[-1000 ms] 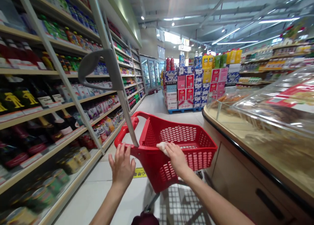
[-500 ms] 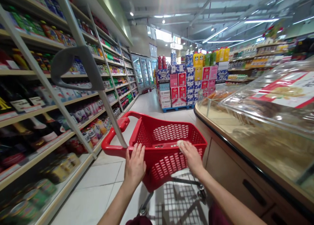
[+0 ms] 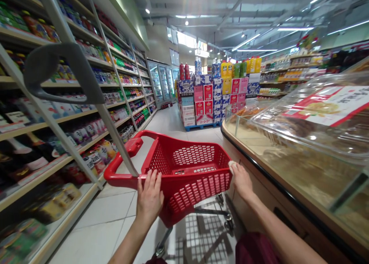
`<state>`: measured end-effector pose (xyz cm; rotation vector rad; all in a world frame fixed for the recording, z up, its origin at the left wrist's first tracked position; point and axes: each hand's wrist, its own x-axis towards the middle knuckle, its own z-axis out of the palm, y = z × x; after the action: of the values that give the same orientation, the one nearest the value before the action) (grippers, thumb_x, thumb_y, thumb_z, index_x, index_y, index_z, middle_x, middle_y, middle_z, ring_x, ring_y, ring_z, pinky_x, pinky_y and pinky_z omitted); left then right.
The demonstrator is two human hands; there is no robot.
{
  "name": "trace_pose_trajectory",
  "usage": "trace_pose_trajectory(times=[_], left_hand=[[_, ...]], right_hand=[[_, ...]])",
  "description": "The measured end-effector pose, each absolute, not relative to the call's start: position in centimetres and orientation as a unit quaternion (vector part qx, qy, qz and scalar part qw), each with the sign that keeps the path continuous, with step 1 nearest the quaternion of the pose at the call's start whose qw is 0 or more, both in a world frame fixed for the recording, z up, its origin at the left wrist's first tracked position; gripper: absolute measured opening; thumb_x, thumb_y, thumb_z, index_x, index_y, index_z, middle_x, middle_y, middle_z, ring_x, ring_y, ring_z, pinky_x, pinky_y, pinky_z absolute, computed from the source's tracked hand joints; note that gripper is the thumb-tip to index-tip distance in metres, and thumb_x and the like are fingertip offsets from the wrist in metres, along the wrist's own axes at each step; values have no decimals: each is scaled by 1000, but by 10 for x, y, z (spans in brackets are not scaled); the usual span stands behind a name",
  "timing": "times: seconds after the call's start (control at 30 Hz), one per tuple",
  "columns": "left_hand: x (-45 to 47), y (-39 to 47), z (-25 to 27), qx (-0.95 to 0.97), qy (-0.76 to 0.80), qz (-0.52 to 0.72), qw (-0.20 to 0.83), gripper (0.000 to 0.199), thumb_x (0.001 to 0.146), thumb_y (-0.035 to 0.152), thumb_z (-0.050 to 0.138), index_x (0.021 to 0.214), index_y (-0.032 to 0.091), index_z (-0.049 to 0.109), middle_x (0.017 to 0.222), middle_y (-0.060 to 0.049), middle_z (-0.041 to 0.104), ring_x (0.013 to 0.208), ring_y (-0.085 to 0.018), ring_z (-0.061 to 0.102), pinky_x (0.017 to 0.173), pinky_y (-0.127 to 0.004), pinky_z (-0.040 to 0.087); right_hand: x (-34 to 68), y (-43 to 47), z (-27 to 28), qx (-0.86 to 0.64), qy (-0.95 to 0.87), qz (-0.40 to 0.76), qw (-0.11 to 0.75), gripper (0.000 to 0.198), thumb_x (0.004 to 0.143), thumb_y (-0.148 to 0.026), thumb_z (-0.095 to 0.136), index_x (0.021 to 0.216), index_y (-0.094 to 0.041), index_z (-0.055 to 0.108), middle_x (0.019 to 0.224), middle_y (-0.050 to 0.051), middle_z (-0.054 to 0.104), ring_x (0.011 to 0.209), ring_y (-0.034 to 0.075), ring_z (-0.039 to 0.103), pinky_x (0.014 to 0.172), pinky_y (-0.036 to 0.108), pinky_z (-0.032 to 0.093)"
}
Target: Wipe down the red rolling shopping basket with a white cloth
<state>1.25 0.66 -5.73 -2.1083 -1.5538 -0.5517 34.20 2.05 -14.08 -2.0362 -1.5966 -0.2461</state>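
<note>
A red plastic shopping cart (image 3: pixel 187 191) stands in front of me, its perforated basket tilted in view. My left hand (image 3: pixel 150 198) rests on the near side rim, close to the handle end, fingers extended over the edge. At the far right corner of the rim, my right hand (image 3: pixel 241 180) presses a small white wad of cloth (image 3: pixel 231 164) against the basket; most of the wad is hidden under the fingers. A grey pole (image 3: pixel 117 141) with a dark grey loop handle (image 3: pixel 63 73) rises from the cart's handle end.
Shelves of bottled drinks (image 3: pixel 123 79) line the left side. A glass-sided counter (image 3: pixel 288 171) with clear food packages (image 3: pixel 314 106) is close on the right. Ahead stand stacked drink cartons (image 3: pixel 204 102) on a blue pallet (image 3: pixel 201 126), with glass-door fridges (image 3: pixel 164 79) behind.
My right hand has slid right along the rim with the white cloth, from partway along to the far corner. My left hand stays on the rim. The view has shifted slightly.
</note>
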Motion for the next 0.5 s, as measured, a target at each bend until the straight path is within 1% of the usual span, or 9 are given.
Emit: trace_pose_trajectory(times=[0.07,0.13,0.23,0.3,0.4,0.5], left_hand=[[14,8,-59,-761,-569,-207,233,48,71,19,40,118,8,47,128,-12,44,123,-26,32,104,-49,13],[15,9,-60,-760,-569,-210,234,49,70,18,41,118,8,48,128,-13,44,123,-27,32,104,-49,13],[15,9,-59,-764,-566,-208,232,49,70,18,41,118,8,47,128,-13,44,123,-27,32,104,-49,14],[14,8,-58,-766,-564,-207,229,49,70,18,41,118,8,47,129,-13,44,123,-27,32,104,-48,14],[16,6,-59,-766,-565,-210,226,49,71,18,41,118,8,47,129,-13,43,123,-27,32,104,-48,15],[19,5,-63,-759,-569,-222,225,50,71,19,42,119,7,46,129,-14,43,123,-27,31,104,-49,14]], right_hand=[[326,20,-141,-728,-615,-81,291,46,77,-5,33,118,-17,50,126,10,46,118,22,39,96,41,34],[297,20,-142,-662,-671,-75,325,48,77,-4,33,121,-20,48,129,8,43,121,20,36,97,39,33],[281,17,-146,-601,-718,-67,345,47,78,-5,35,119,-22,50,131,5,41,123,18,32,100,37,30],[301,14,-149,-643,-686,-63,336,44,78,-7,36,116,-21,52,130,6,43,123,18,32,100,37,29],[335,14,-152,-732,-596,-68,324,46,75,-6,36,116,-16,52,128,9,44,121,21,35,99,38,31],[321,14,-154,-711,-614,-74,335,48,75,-6,35,119,-16,49,130,9,42,121,20,36,98,37,33]])
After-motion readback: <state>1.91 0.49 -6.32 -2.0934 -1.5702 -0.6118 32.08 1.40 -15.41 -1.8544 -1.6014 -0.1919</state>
